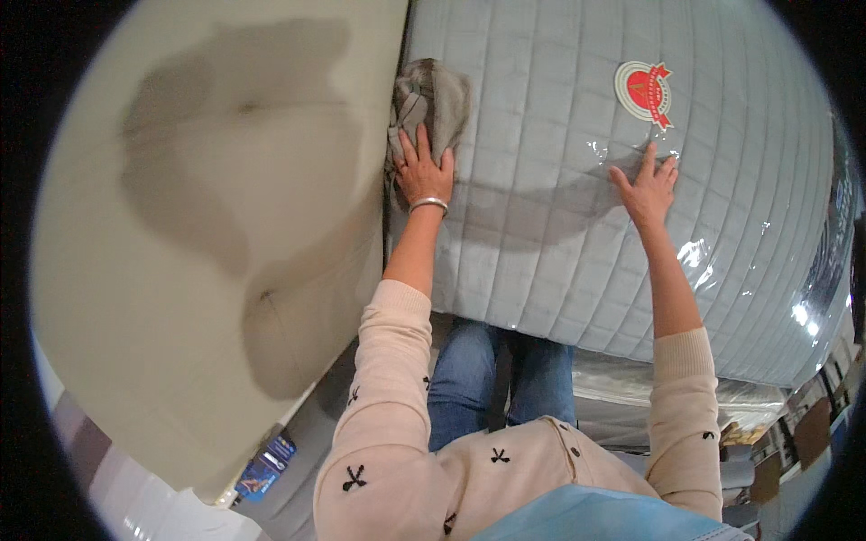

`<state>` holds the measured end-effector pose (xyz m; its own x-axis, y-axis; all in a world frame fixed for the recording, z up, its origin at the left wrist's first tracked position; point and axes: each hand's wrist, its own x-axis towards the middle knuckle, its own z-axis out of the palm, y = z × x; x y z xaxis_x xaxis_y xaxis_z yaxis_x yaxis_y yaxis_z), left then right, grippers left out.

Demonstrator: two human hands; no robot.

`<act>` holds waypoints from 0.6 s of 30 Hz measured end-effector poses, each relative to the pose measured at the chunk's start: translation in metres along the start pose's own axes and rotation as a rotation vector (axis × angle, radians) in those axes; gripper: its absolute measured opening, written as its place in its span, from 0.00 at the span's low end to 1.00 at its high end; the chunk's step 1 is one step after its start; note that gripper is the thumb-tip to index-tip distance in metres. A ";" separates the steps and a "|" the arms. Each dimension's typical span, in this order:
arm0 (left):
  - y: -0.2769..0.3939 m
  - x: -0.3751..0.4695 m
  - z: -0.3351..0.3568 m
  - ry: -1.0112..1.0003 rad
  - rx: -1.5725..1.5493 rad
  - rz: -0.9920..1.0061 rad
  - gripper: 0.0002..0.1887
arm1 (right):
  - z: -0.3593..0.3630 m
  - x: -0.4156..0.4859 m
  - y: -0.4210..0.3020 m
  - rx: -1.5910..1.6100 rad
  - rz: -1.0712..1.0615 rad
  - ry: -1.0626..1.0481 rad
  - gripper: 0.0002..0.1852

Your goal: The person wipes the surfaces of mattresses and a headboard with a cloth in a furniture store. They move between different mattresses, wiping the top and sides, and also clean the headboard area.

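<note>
My left hand [425, 177], with a silver bangle at the wrist, rests with spread fingers on a crumpled grey-brown cloth [452, 101]. This cloth lies at the left edge of a light grey quilted mattress [534, 270] under clear plastic film. Further right, my right hand [648, 189] lies on the film with its fingers apart and nothing in it. Just above its fingertips is a round red and white label [643, 93] with ribbon ends, bearing writing. Whether my left fingers grip the cloth or only press on it is hard to see.
On the left a large smooth beige surface [203, 338] adjoins the mattress along a dark gap, with shadows across it. A blue printed card [266, 466] is at its lower edge beside grey padding [304, 466]. Glossy folds of film [805, 311] curve down at the far right.
</note>
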<state>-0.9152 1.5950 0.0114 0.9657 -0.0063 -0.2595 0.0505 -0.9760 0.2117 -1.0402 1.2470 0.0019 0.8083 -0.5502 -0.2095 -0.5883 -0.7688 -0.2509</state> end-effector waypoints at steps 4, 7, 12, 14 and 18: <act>-0.069 -0.086 0.019 0.097 0.009 -0.104 0.36 | -0.014 -0.027 0.049 0.230 -0.223 -0.021 0.37; -0.109 -0.164 0.026 0.088 0.089 -0.143 0.36 | -0.021 -0.066 0.064 0.332 -0.182 -0.139 0.34; -0.137 -0.221 -0.002 -0.051 -0.098 -0.435 0.27 | -0.031 -0.143 0.051 0.208 -0.219 -0.279 0.35; -0.140 -0.214 -0.032 -0.178 -0.162 -0.704 0.25 | -0.034 -0.163 0.045 0.086 -0.274 -0.316 0.37; -0.110 -0.221 -0.125 -0.024 -0.227 -0.400 0.25 | -0.035 -0.170 0.043 0.085 -0.284 -0.319 0.40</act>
<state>-1.1021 1.7312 0.1628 0.8531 0.3536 -0.3836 0.4749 -0.8307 0.2905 -1.2015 1.2961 0.0598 0.8986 -0.1820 -0.3993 -0.3542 -0.8380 -0.4151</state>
